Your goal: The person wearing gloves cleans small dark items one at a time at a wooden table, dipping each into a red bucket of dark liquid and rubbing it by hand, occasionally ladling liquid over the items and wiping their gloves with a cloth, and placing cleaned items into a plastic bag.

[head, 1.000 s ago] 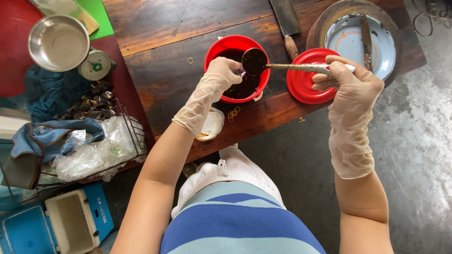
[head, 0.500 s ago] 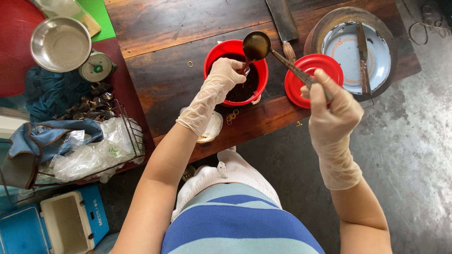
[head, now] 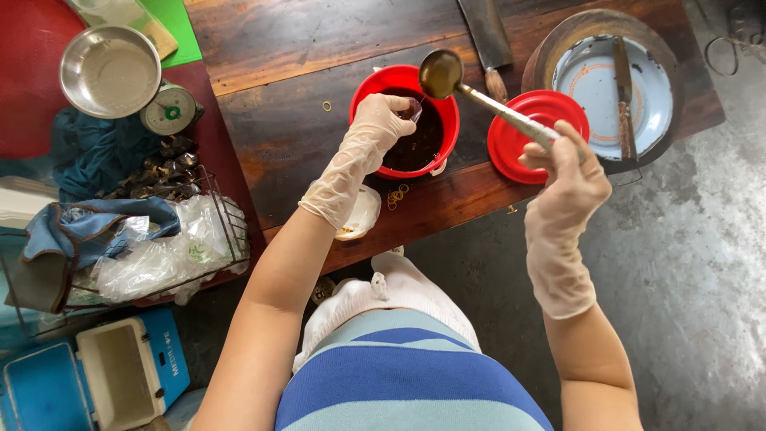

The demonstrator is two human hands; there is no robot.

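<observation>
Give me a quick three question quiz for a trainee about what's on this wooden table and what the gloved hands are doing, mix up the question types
1. True or false: the right hand holds the ladle by its handle, with the bowl raised over the red bucket.
2. Multiple choice: where does the red lid lie? A) on the bucket B) on the table beside the bucket C) on the floor
3. Fill in: the left hand holds a small clear ____ over the dark liquid.

Key
1. True.
2. B.
3. Bag, as far as the picture shows; it is small and partly hidden by the fingers.
</observation>
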